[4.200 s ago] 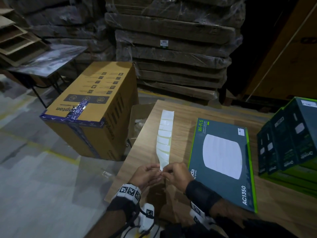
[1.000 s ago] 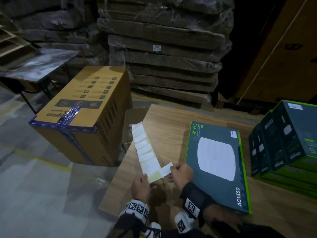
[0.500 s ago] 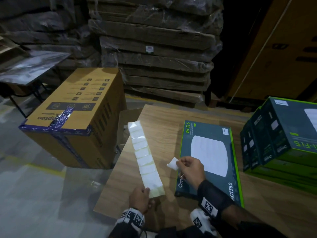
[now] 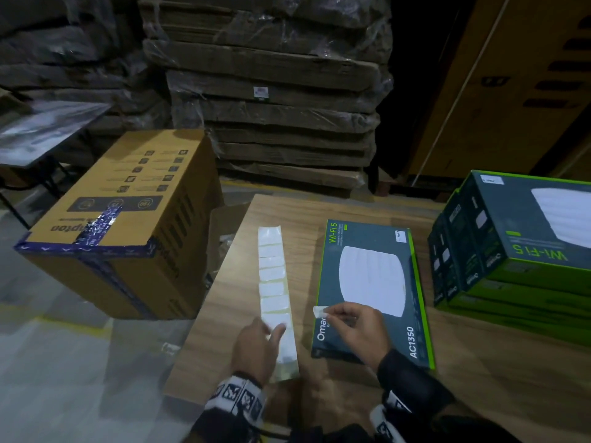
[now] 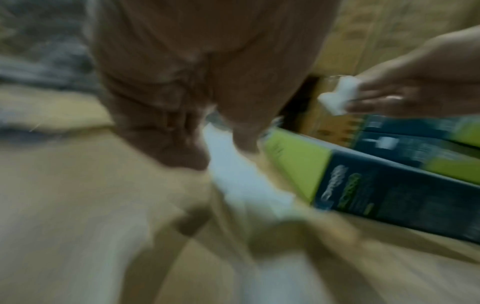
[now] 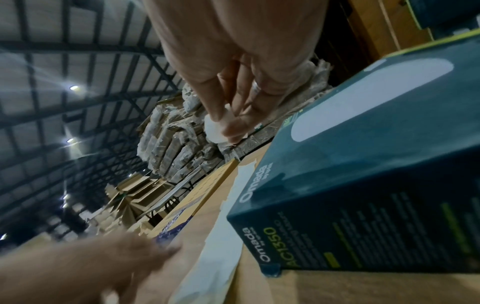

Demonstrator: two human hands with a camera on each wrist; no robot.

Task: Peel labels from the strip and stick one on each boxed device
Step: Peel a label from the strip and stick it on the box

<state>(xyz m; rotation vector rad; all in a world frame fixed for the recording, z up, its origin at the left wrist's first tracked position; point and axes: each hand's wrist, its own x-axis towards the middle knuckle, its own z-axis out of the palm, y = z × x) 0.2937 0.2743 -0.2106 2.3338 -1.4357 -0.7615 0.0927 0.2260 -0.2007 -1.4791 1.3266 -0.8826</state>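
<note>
While the right hand pinches a peeled label between thumb and fingertips just above the near-left corner of the flat device box, the chief risk is the sticker folding onto itself or onto a fingertip: the left wrist view shows it already bent in the pinch. Set down crooked, it could land over the printed brand name at that corner, or hang past the box edge and leave the overhang loose. The left hand rests on the label strip, which lies on the table just left of the box; the thumb lies across the strip, but blur keeps me from saying whether the fingers curl under it. If that hand drags, the strip could skew toward the table's edge.

Readable on the box: "Wi-Fi 5" in green at its far-left corner, "Omada" at the near-left corner, "AC1350" along its near end. A small white tag sits at its far-right corner, text too small to read. Right of the box, a stack of boxes shows "Wi-Fi 5" upside down. Left of the box, off the table, a brown carton shows "...pton", partly taped over.
</note>
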